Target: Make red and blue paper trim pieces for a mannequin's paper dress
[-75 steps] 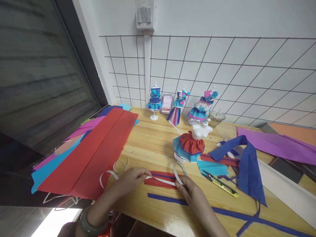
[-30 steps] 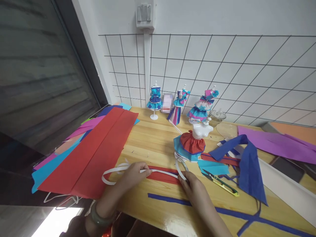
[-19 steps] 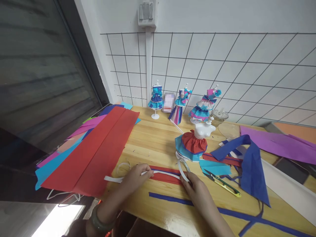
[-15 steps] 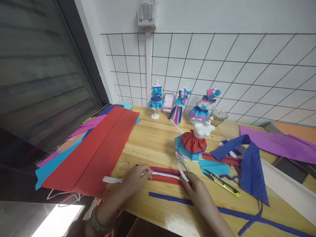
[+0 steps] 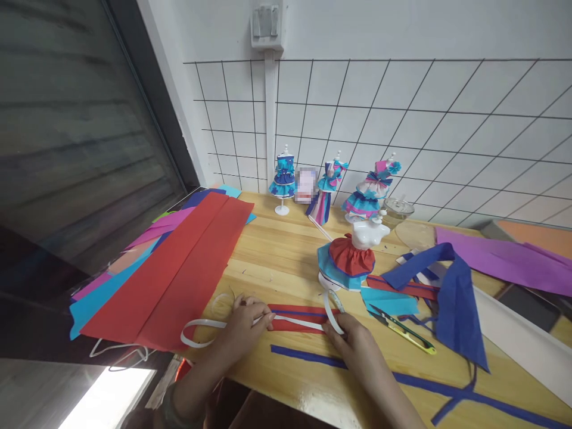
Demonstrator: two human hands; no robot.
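Note:
A white tape measure (image 5: 298, 322) runs between my hands over a small red fabric piece (image 5: 281, 325) that has a blue stripe along it. My left hand (image 5: 250, 319) pinches the tape at the red piece's left end, and a loose loop of tape hangs out beyond my wrist. At the right end, my right hand (image 5: 351, 336) grips the tape, whose other part curls up above my fingers with faint markings on it. A long blue fabric strip (image 5: 308, 357) lies just in front, passing under my right forearm.
Large red sheets (image 5: 179, 268) cover coloured fabric on the left. A white dress form (image 5: 369, 235) in a red and light-blue skirt stands behind my hands. Dressed miniature forms (image 5: 282, 176) line the wall. Scissors (image 5: 402, 333) and blue fabric (image 5: 460, 310) lie right.
My left hand has shifted slightly left and up. The tape's loose left end now bows out in a wider loop. My right hand stays almost in place.

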